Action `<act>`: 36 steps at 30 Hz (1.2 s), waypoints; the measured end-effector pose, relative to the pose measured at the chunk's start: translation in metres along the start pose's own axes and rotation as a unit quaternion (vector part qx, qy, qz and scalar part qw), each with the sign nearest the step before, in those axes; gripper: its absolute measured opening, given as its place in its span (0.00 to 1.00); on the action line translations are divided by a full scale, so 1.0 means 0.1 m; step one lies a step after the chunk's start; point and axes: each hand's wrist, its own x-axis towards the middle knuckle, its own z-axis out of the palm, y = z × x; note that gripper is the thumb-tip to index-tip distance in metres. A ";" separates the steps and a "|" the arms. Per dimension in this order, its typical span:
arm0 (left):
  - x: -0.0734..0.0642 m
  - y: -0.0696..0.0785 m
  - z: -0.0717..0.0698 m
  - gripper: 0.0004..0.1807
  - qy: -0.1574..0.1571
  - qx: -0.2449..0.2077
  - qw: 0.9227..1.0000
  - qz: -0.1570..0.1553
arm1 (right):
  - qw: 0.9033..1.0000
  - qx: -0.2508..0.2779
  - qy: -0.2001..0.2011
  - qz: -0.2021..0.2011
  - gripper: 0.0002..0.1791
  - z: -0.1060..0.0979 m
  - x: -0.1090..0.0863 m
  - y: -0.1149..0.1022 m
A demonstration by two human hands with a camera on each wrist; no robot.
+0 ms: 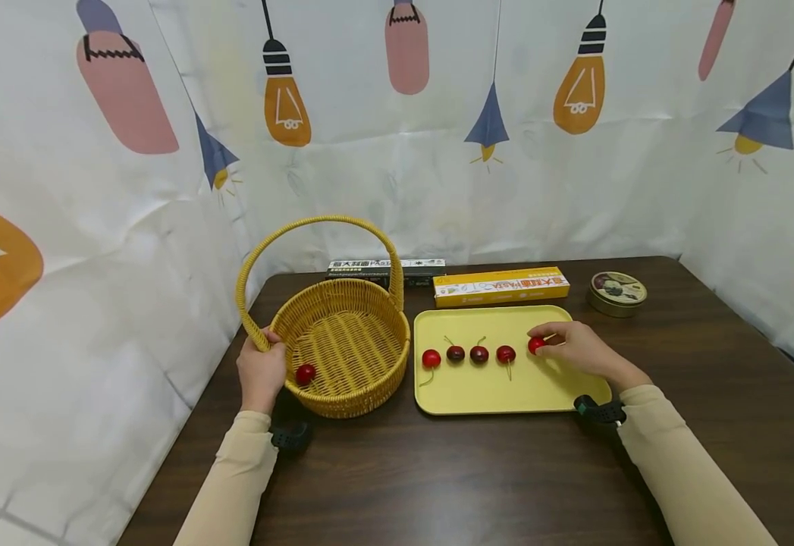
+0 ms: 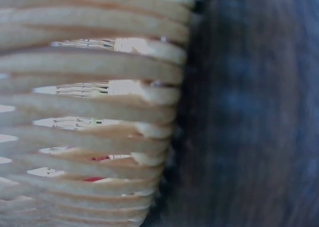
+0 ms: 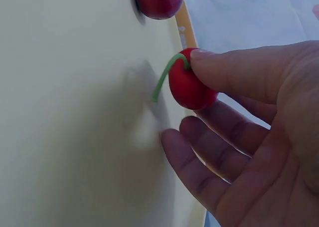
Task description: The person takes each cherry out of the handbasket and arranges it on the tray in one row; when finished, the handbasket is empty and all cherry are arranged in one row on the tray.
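My right hand [image 1: 577, 350] pinches a bright red cherry [image 3: 192, 82] between thumb and fingers, over the right part of a yellow tray [image 1: 492, 398]. The cherry's green stem shows in the right wrist view. To its left, several red and dark red cherries [image 1: 478, 355] with stems lie in a row on the tray. My left hand [image 1: 262, 373] grips the left side of a yellow woven basket [image 1: 352, 406] at the foot of its tall handle. Inside the basket lies one dark red cherry [image 1: 305, 374]. Basket weave [image 2: 89, 107] fills much of the left wrist view.
Behind the tray lies a yellow pasta box [image 1: 502, 287], with a dark box [image 1: 424, 271] left of it, behind the basket. A round tin [image 1: 616, 294] stands at the back right of the dark wooden table [image 1: 478, 485]. A patterned white curtain [image 1: 383, 174] hangs behind.
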 end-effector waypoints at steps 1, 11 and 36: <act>0.00 0.00 0.00 0.04 0.001 -0.001 1.000 0.000 | 1.000 -0.004 -0.003 0.002 0.21 0.00 0.01 -0.01; 0.01 0.00 0.01 0.02 0.003 -0.003 1.000 0.008 | 1.000 -0.008 -0.025 0.003 0.20 0.05 0.01 -0.03; 0.01 -0.01 0.03 0.03 0.003 -0.003 1.000 0.004 | 1.000 -0.020 -0.023 0.000 0.25 -0.02 0.01 -0.17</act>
